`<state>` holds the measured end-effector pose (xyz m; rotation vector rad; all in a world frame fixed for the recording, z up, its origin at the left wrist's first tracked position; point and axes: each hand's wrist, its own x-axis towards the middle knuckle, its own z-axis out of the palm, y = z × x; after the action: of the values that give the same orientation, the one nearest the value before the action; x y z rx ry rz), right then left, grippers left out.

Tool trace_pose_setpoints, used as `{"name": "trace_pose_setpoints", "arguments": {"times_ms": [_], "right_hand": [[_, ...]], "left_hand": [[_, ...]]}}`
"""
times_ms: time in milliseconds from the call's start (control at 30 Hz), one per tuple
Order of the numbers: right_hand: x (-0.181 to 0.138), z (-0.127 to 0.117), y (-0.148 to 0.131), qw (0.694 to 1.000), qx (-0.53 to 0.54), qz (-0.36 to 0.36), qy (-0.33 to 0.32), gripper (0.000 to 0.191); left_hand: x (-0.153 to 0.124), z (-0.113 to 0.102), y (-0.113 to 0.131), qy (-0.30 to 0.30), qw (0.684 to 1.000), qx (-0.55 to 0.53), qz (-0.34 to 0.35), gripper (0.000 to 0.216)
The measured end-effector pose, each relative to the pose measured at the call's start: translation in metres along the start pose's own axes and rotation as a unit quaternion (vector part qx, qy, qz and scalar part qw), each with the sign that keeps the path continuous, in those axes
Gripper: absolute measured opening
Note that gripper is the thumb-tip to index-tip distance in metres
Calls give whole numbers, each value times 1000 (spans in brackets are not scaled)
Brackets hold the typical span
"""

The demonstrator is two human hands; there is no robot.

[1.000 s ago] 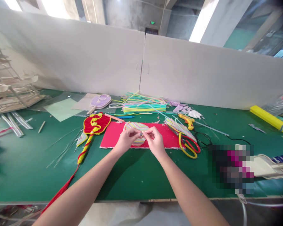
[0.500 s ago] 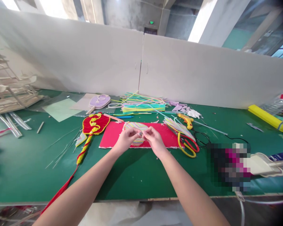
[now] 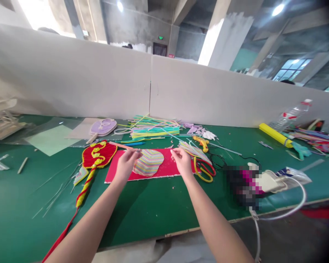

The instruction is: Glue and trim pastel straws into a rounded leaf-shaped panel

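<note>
My left hand (image 3: 127,162) and my right hand (image 3: 182,160) hover over a red board (image 3: 168,168) on the green table, one at each side of a striped, fan-shaped piece made of coloured straws (image 3: 148,162). Both hands are pinched at the fingertips. A very thin strand seems to run between them above the striped piece, but it is too fine to name. A red fan with yellow trim and a red tassel (image 3: 97,155) lies just left of the board.
Red-and-yellow scissors (image 3: 204,170) and a yellow glue gun (image 3: 201,142) lie right of the board. A pile of coloured straws (image 3: 153,129) and a purple fan (image 3: 102,127) sit behind it. A yellow roll (image 3: 275,135), a bottle (image 3: 290,115) and a white cable (image 3: 290,208) are at the right.
My hands were pinched together over the striped piece and have drawn apart to its left and right sides. The view has shifted right and down.
</note>
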<state>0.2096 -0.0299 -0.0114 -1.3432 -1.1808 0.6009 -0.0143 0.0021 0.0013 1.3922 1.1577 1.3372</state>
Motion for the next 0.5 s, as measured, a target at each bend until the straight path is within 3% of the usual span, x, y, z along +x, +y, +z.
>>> {"name": "trace_pose_setpoints", "arguments": {"times_ms": [100,200,333,500], "right_hand": [[11,-35,5,995,-93,-30,10,33],[15,-77,14,983,-181,-29,-19,32],[7,-120,28,962,-269,-12,-45,25],[-4,-147,46,940,-338,22,-42,21]], "left_hand": [[13,-22,-6,127,991,28,-13,29],[21,-37,-14,200,978,60,-19,28],[25,-41,-21,202,976,81,-12,26],[28,-50,-21,210,966,147,11,23]]}}
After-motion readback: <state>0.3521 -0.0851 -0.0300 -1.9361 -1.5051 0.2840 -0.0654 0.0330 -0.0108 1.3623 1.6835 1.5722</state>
